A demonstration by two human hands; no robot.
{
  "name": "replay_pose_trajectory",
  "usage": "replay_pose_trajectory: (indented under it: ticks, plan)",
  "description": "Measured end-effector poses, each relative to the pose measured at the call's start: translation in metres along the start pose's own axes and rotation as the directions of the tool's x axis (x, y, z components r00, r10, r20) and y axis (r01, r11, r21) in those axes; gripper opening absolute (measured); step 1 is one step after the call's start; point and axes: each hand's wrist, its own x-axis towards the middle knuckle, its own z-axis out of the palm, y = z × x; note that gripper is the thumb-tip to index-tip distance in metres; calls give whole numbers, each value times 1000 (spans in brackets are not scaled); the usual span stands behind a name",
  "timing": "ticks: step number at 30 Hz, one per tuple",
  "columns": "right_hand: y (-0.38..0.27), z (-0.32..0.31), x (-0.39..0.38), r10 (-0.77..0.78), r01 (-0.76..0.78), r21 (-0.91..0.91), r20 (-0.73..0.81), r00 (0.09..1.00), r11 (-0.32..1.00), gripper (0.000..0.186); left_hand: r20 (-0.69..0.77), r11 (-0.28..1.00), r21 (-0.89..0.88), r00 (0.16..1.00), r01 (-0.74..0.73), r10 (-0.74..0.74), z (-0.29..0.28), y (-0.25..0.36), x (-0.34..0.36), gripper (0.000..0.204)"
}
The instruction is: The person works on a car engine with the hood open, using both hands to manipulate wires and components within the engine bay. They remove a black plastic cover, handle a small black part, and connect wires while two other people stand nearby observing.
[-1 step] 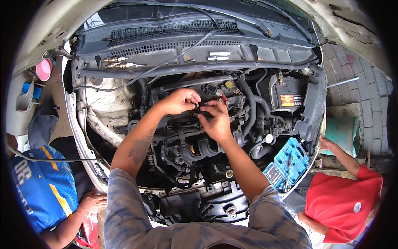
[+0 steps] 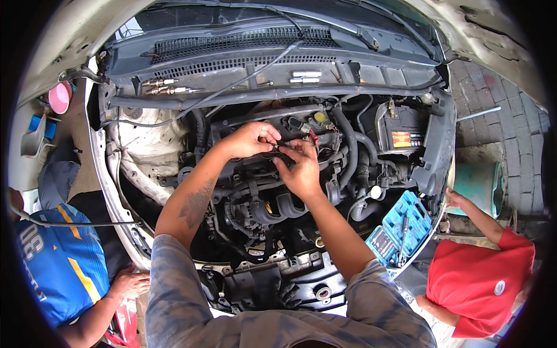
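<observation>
Over the top of the car engine [image 2: 285, 204], my left hand [image 2: 255, 139] and my right hand [image 2: 300, 168] meet with their fingers pinched together. Between the fingertips shows a small dark piece [image 2: 276, 146], too small and too covered to name. A thin dark strand seems to run below it. Just beyond my right fingers, a dark plug connector [image 2: 296, 124] and red wires [image 2: 314, 137] lie on the engine. The yellowish oil cap [image 2: 319, 118] sits a little farther right.
Several spark plugs [image 2: 174, 90] and two metal sockets [image 2: 306, 77] lie on the ledge below the windscreen. A battery [image 2: 400, 130] is at right, and an open blue tool case [image 2: 400, 226] rests on the near right edge. People in blue [image 2: 64, 255] and red [image 2: 481, 284] flank the bay.
My right hand has shifted very slightly to the left, toward my left fingertips. My left hand stays almost in place.
</observation>
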Motion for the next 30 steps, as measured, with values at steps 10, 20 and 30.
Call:
replay_pose_trajectory:
  ticks: [10, 20, 30]
  plan:
    - [12, 29, 4, 114, -96, 185, -86, 990, 978, 34, -81, 940, -340, 997, -18, -11, -1, -26, -7, 32]
    - [9, 18, 12, -22, 21, -30, -37, 999, 999, 29, -153, 925, -364, 987, -110, 57, 5, -32, -8, 26]
    - [13, 32, 12, 129, -118, 125, -85, 988, 985, 23, -231, 932, -323, 969, -161, 87, 10, -37, -6, 25]
